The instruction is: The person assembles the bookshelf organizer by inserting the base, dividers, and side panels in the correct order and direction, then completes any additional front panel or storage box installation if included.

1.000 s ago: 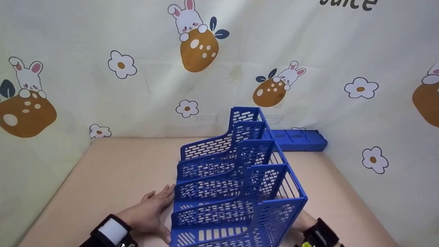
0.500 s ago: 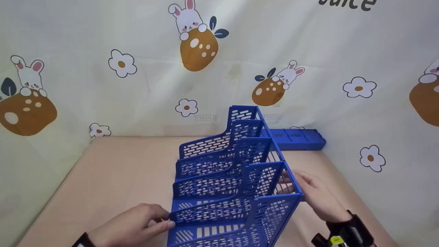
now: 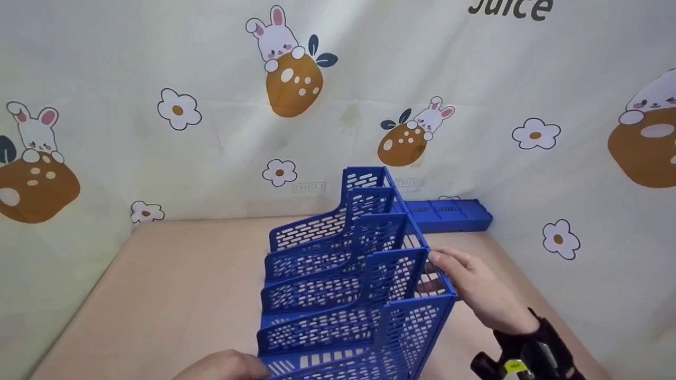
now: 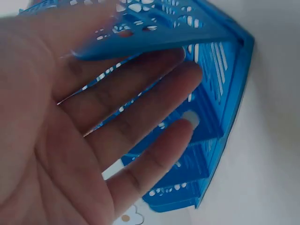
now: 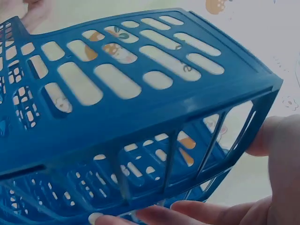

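A blue plastic file organizer (image 3: pixel 380 259) with several perforated dividers stands upright on the table in the head view. Its low open side faces left and its slatted back faces right. At the bottom edge, my left hand (image 3: pixel 224 365) is at the nearest side panel; the left wrist view shows the thumb outside this panel (image 4: pixel 154 44) and the fingers (image 4: pixel 145 112) inside the compartment. My right hand (image 3: pixel 478 287) holds the back near the closest corner, thumb on the top edge, fingers behind the slats. The right wrist view shows those fingertips (image 5: pixel 187 213) beneath the slatted back.
A long blue plastic piece (image 3: pixel 449 215) lies against the rear wall, behind the organizer. The beige tabletop (image 3: pixel 185 274) is enclosed by a pale curtain (image 3: pixel 222 153) printed with rabbits, fruit and flowers.
My left hand has slid from the organizer's front edge toward me, to the nearest panel. My right hand has come up from behind the organizer and now holds its back top edge.
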Demonstrator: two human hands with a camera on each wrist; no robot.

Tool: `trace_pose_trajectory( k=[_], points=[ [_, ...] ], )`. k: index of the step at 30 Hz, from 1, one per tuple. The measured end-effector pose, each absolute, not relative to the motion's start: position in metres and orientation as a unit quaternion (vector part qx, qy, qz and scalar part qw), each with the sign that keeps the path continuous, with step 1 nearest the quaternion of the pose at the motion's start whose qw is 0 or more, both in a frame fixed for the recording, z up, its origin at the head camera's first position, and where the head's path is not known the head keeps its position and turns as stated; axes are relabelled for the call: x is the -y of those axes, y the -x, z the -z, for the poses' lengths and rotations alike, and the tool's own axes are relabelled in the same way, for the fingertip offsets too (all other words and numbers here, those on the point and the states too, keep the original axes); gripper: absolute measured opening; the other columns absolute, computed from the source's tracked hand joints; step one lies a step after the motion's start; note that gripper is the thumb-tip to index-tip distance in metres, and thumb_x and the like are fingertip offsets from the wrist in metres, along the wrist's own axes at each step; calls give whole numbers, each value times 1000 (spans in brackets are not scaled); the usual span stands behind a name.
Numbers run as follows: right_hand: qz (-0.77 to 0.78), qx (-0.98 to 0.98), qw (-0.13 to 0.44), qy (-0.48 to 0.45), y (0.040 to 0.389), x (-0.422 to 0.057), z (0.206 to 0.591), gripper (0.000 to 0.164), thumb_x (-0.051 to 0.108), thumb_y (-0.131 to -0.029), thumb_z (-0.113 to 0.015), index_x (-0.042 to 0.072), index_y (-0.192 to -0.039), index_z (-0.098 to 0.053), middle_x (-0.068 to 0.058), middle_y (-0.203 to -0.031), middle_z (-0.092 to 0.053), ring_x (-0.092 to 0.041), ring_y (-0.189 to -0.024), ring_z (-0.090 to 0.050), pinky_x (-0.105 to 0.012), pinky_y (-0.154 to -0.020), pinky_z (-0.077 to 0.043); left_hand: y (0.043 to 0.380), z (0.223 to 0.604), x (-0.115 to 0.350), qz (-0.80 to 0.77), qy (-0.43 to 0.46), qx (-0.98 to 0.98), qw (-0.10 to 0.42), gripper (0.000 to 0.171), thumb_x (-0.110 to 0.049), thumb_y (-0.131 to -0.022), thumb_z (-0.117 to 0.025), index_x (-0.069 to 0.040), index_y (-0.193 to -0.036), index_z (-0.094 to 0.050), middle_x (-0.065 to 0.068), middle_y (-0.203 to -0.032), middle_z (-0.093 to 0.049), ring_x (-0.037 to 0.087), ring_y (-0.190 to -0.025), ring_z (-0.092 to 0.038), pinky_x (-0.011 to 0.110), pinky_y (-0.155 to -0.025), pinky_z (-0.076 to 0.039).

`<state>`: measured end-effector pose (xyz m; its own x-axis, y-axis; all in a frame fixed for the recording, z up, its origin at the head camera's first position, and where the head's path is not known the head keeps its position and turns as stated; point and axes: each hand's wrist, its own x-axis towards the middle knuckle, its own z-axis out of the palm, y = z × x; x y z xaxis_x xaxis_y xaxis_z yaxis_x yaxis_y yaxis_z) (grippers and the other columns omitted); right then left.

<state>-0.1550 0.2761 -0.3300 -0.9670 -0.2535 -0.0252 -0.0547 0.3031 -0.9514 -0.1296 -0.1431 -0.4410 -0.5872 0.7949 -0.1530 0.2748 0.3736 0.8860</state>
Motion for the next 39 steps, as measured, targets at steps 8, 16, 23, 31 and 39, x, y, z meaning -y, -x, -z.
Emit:
trace_pose_trajectory(
  k=[8,16,23,31,39],
  points=[
    [635,-755,87,139,166,-271,342,56,41,-109,-43,-4,-141,-53,-21,-127,-69,-32,-104,-74,-47,-87,-61,143,418,177,-347,-350,-860,133,19,-40,-101,-61,-30,-107,-76,-21,-92,-71,-3,-80,-62,22,-70,-51],
    [667,-727,109,124,175,-280,401,68,52,-109,-35,-4,-147,-45,-19,-123,-70,-28,-103,-72,-46,-90,-60,125,386,179,-326,-252,-859,-303,39,-8,-79,-87,-28,-111,-76,-16,-104,-71,-1,-94,-63,8,-83,-52],
    [567,-807,125,107,173,-282,468,46,36,-111,-40,0,-126,-65,-9,-94,-75,-13,-67,-67,-25,-56,-56,136,368,164,-348,-288,-813,-367,63,2,-81,-81,-15,-139,-63,9,-149,-53,16,-136,-47,8,-111,-35],
    [419,-891,149,94,197,-303,485,23,33,-99,-66,12,-90,-68,3,-68,-63,-10,-53,-56,-22,-45,-43,150,367,128,-295,-382,-785,-387,63,-26,-98,-67,-2,-152,-45,19,-157,-42,28,-137,-51,17,-107,-46],
    [478,-874,17,83,258,-309,472,53,-1,-91,-60,5,-142,-50,-20,-141,-56,-33,-111,-63,-39,-88,-59,157,398,121,-352,-299,-853,-243,58,-19,-97,-71,-20,-150,-46,-9,-135,-59,4,-113,-65,27,-82,-61]
  ],
)
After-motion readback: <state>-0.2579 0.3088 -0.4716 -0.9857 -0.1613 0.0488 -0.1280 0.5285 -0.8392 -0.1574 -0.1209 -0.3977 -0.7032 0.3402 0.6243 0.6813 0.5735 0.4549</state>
